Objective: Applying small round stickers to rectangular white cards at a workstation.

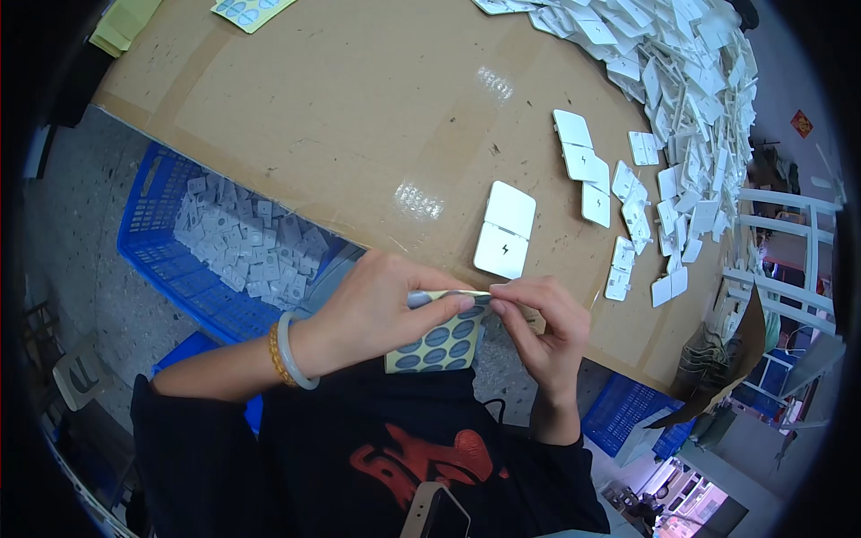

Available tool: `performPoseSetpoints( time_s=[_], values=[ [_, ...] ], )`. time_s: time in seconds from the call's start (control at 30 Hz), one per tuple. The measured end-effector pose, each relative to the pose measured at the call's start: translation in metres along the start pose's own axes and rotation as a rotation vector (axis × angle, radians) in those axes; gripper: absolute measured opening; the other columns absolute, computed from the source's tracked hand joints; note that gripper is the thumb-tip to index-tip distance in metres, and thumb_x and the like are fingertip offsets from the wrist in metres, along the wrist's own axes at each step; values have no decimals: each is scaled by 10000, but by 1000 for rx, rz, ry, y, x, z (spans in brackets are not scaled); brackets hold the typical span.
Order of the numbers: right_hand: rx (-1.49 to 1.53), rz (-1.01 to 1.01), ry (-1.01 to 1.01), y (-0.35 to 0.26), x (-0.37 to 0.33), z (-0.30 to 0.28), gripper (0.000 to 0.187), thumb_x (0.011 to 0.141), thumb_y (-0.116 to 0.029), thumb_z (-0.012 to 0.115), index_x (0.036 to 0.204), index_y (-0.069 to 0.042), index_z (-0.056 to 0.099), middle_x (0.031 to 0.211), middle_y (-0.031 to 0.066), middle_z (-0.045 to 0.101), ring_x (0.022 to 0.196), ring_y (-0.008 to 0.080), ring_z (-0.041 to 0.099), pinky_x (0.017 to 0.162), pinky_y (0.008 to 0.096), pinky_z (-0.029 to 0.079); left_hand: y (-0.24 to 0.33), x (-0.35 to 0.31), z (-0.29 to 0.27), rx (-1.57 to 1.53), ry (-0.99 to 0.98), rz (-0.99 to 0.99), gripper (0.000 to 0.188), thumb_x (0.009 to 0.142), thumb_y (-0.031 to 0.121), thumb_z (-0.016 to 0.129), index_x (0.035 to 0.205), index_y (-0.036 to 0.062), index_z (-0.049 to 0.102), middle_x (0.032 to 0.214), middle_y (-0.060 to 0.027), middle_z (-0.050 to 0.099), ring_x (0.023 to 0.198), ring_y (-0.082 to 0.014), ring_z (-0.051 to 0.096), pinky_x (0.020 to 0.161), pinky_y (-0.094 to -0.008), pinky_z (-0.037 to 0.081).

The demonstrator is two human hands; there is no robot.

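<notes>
Near the table's front edge, my left hand (pixel 386 300) is closed on a pale yellow sheet of grey oval stickers (pixel 434 339), its thumb pressed over the bent upper edge. My right hand (pixel 545 327) pinches the right end of that edge between thumb and forefinger. Whether a loose sticker is between these fingertips is hidden. Just beyond my hands, a white two-part plastic piece (pixel 507 229) with a small black bolt mark lies flat on the cardboard-covered table (pixel 332 117).
A large heap of white pieces (pixel 686 99) covers the far right, with several loose ones nearer. A blue basket (pixel 148 238) of small pale pieces stands below the table at left. Another blue basket (pixel 619 412) is at lower right. More sticker sheets (pixel 251 13) lie far left.
</notes>
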State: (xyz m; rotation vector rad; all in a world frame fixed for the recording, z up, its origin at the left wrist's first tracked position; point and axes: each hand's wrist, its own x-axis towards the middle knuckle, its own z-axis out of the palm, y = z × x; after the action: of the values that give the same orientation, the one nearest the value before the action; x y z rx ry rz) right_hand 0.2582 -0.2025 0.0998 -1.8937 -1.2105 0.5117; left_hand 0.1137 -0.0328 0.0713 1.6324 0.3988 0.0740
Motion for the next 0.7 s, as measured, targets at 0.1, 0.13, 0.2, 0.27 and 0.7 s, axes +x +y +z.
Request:
performPoseSetpoints(
  time_s=[0.1, 0.13, 0.2, 0.27, 0.7],
  values=[
    [-58, -4, 83, 0, 2, 3, 220, 739, 60, 780, 940, -10, 723, 923, 103, 724, 840, 221, 687, 726, 293, 523, 2, 2, 3, 90, -10, 47, 207, 895, 209, 703, 1048, 85, 767, 760, -144, 722, 655, -203, 704, 589, -295, 516],
    [-70, -14, 112, 2, 2, 3, 225, 739, 51, 782, 947, -15, 727, 929, 101, 719, 841, 218, 679, 712, 295, 518, 2, 2, 4, 145, 4, 89, 197, 898, 159, 710, 1056, 52, 759, 801, -143, 744, 690, -150, 722, 599, -260, 521],
    [-202, -106, 107, 3, 3, 1, 260, 719, 47, 791, 962, -27, 734, 923, 87, 706, 834, 220, 663, 704, 301, 511, 3, 3, 7, 146, 30, 85, 191, 896, 205, 696, 1015, 77, 772, 743, -151, 712, 640, -228, 690, 582, -309, 513],
    [-334, -196, 101, 4, 2, 0, 296, 699, 44, 799, 976, -38, 740, 917, 72, 693, 826, 221, 647, 697, 308, 504, 4, 3, 10, 145, 55, 81, 198, 893, 252, 683, 973, 103, 785, 685, -159, 680, 591, -307, 658, 565, -358, 506],
    [-119, -399, 39, 22, -5, -15, 318, 744, -22, 771, 1051, -45, 689, 1069, 84, 641, 963, 204, 595, 826, 356, 463, -2, 5, 4, 11, -55, -152, 389, 987, 344, 605, 904, -6, 754, 646, -111, 682, 585, -82, 592, 534, -290, 459]
  ],
)
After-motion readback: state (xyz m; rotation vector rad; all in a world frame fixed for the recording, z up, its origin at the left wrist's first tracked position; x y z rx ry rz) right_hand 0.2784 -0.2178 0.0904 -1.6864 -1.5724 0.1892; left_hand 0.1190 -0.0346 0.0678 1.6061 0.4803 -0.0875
